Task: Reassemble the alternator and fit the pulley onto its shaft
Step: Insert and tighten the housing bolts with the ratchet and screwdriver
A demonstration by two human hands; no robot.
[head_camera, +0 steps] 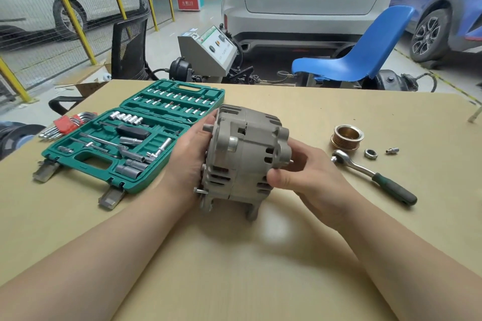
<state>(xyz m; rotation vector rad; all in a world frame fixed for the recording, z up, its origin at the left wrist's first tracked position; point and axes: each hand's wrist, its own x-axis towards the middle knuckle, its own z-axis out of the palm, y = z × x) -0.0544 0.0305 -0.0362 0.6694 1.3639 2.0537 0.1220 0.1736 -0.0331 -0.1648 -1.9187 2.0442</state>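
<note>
Two hands on the alternator (245, 156), right at the middle of the table (234, 281)! It lies on its side with its mounting ears touching the surface. The left hand (187, 156) is pressed flat against the left end of the housing, fingers wrapped round the far rim, so that grip is clamped on the casing. The right hand (300, 172) cups the right end, thumb laid along the near edge and fingers curled behind; a short pin pokes out between them, and it may be the shaft tip, though the fingers hide too much to be sure.

Over toward the right edge of the table sits the pulley (347, 137), brass-coloured and grooved, standing on its flat face, well apart from the alternator. Just in front of it lies the ratchet wrench (373, 174), its head near the pulley and its dark green handle pointing toward the near right. A nut (370, 154) rests just beside the ratchet head, with a small bolt (392, 150) a little further right.

On the left side, an open green socket set case (135, 135) lies flat, and a red-holdered bunch of hex keys (66, 124) lies at the left edge.
</note>
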